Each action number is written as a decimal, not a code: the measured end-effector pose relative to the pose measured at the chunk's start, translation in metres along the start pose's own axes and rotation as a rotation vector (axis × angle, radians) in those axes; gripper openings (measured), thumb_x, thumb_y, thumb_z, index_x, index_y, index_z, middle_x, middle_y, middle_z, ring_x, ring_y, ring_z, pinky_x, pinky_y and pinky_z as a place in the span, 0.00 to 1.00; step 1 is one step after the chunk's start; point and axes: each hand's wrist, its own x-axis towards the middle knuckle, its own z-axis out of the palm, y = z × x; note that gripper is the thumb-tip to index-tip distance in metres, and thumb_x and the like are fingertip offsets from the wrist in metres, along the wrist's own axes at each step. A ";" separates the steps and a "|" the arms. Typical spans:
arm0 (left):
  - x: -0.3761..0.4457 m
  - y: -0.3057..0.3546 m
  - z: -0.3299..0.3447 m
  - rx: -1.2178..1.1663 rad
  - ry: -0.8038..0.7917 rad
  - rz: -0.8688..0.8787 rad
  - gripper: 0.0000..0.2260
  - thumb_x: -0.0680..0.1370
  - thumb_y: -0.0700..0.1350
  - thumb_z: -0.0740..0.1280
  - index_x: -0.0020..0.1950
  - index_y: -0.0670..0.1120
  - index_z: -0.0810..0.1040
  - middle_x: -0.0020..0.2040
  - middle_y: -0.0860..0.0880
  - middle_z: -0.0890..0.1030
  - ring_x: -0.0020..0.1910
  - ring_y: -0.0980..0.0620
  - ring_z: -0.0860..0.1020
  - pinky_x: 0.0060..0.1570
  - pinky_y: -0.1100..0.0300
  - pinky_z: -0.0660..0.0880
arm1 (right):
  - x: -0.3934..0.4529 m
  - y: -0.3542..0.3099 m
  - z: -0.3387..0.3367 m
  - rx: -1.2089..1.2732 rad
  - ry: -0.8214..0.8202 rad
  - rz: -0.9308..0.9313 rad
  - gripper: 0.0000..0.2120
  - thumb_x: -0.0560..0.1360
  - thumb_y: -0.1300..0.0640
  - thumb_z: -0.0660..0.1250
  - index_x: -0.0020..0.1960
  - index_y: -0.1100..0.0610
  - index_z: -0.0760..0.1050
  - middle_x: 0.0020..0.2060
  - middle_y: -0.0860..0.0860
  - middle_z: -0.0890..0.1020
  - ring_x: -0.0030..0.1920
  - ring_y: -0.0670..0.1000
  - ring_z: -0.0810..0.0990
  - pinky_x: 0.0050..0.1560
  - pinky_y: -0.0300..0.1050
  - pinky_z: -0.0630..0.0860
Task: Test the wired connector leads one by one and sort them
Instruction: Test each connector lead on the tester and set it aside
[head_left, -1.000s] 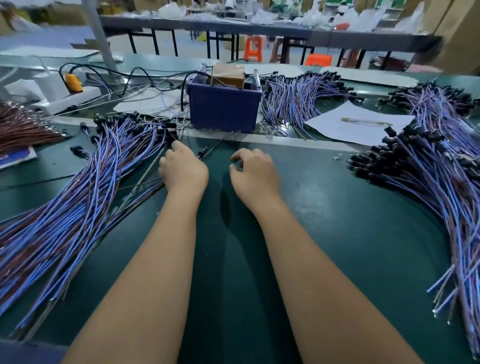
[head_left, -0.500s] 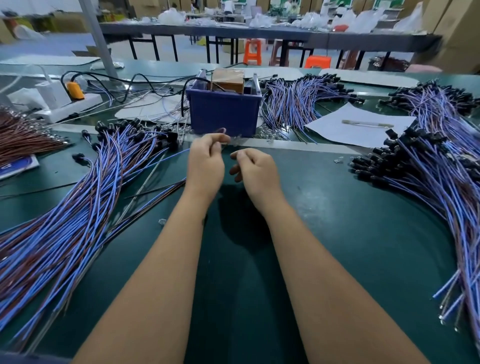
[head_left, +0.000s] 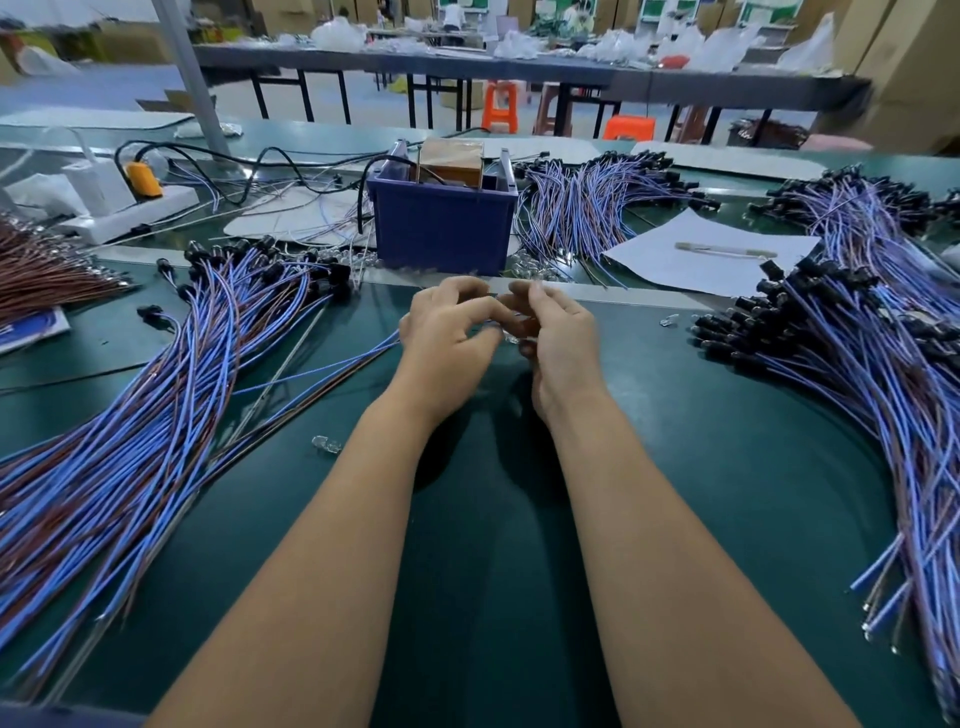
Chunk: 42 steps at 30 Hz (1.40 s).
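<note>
My left hand (head_left: 447, 332) and my right hand (head_left: 558, 338) meet above the green mat (head_left: 701, 467), just in front of the blue bin (head_left: 441, 228). My left hand's fingers pinch the end of one blue-and-brown lead (head_left: 332, 369), which trails down-left towards the big left pile of leads (head_left: 156, 415). The curled fingers of my right hand pinch the same end where the two hands touch; the tip itself is hidden by fingers. A second pile (head_left: 857, 364) with black connectors lies at the right, and a third pile (head_left: 587, 208) lies behind, right of the bin.
White paper (head_left: 675, 265) with a pen lies right of the bin. A white power strip (head_left: 130, 213) with an orange plug and black cables sits back left. Brown wires (head_left: 47, 270) fan out at the far left. A small clear part (head_left: 324, 444) lies loose on the mat.
Both hands rose from the mat and came together in front of the bin. My left hand left the pile's edge holding one lead, and my right hand closed on its end.
</note>
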 end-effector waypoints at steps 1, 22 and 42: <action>0.001 0.000 -0.001 -0.054 0.018 -0.023 0.11 0.75 0.38 0.65 0.49 0.49 0.84 0.58 0.49 0.78 0.63 0.46 0.71 0.66 0.50 0.64 | 0.001 0.001 -0.001 -0.063 0.028 -0.069 0.11 0.82 0.62 0.58 0.47 0.58 0.78 0.39 0.51 0.82 0.34 0.41 0.78 0.36 0.34 0.75; 0.018 -0.011 -0.021 -1.428 0.187 -0.755 0.17 0.85 0.49 0.51 0.51 0.38 0.74 0.44 0.44 0.78 0.41 0.51 0.78 0.41 0.63 0.78 | -0.022 0.018 0.016 -0.923 -0.429 -0.886 0.16 0.67 0.74 0.63 0.44 0.60 0.85 0.48 0.53 0.86 0.53 0.54 0.83 0.50 0.52 0.79; 0.011 -0.013 -0.015 -0.908 -0.158 -0.675 0.15 0.80 0.37 0.53 0.41 0.49 0.75 0.28 0.53 0.68 0.20 0.60 0.56 0.18 0.68 0.52 | -0.025 0.006 0.008 -1.012 -0.227 -0.695 0.25 0.74 0.68 0.61 0.68 0.50 0.75 0.57 0.49 0.80 0.55 0.56 0.78 0.51 0.53 0.76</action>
